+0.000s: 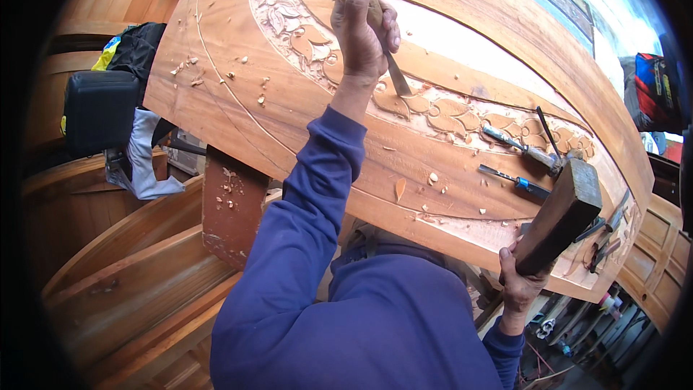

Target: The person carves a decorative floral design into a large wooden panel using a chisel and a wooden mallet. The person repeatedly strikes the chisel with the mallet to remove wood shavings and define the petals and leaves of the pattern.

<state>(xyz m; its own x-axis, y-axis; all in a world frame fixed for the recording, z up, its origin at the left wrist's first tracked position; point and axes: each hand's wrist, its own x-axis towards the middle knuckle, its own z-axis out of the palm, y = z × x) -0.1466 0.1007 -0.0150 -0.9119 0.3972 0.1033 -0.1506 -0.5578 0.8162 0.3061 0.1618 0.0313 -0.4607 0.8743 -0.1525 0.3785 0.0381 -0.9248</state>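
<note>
The fingers of the left hand, thumb uppermost, are wrapped around the handle of a chisel; its blade slants down to the carved band of a large wooden panel. The fingers of the right hand grip the lower end of a thick wooden block, raised near the panel's close edge.

The panel lies across the middle, in front of the person. At the band's upper left end, leaves look rounded and veined, seemingly well advanced. Along the rest, flowers and scrolls stand out from cut-away ground but are mostly flat-topped, so their shaping appears left to do.

Just beyond the block, loose chisels lie on the panel, some over or beside the band's right end, and could hinder work there. Wood chips are scattered about. Farther out are a black case and grey cloth at left, curved wooden boards at lower left, and a red and blue bag at far right.
</note>
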